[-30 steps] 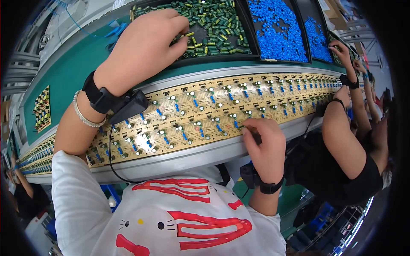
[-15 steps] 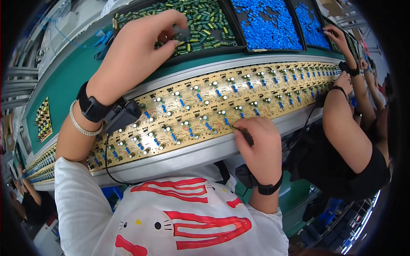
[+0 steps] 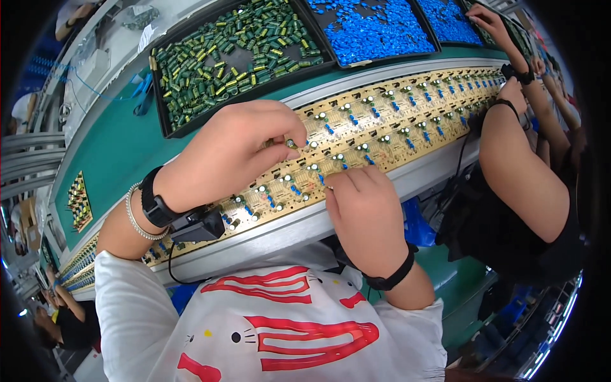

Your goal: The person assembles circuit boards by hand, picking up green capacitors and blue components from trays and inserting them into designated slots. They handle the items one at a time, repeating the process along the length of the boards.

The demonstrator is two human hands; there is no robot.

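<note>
Tan circuit boards (image 3: 394,127) lie end to end in a long strip, set with green and blue components. My left hand (image 3: 245,137) hovers over the far row of boards, thumb and fingers pinched around a small green capacitor (image 3: 291,144). My right hand (image 3: 366,207) is at the near row, its fingertips pressed together at the board. A tiny light tip shows at those fingers, too small to name. Beyond the boards, a black tray (image 3: 242,99) holds many loose green capacitors.
Trays of blue components (image 3: 375,32) stand to the right of the capacitor tray. A metal rail (image 3: 280,239) runs along the near side. Blue-handled cutters (image 3: 143,89) and a separate populated board (image 3: 79,202) lie on the green mat at left. A co-worker's arm (image 3: 519,169) is at right.
My left hand has come from the capacitor tray down and right to the boards, carrying a capacitor. My right hand has shifted slightly left. The view has moved a little.
</note>
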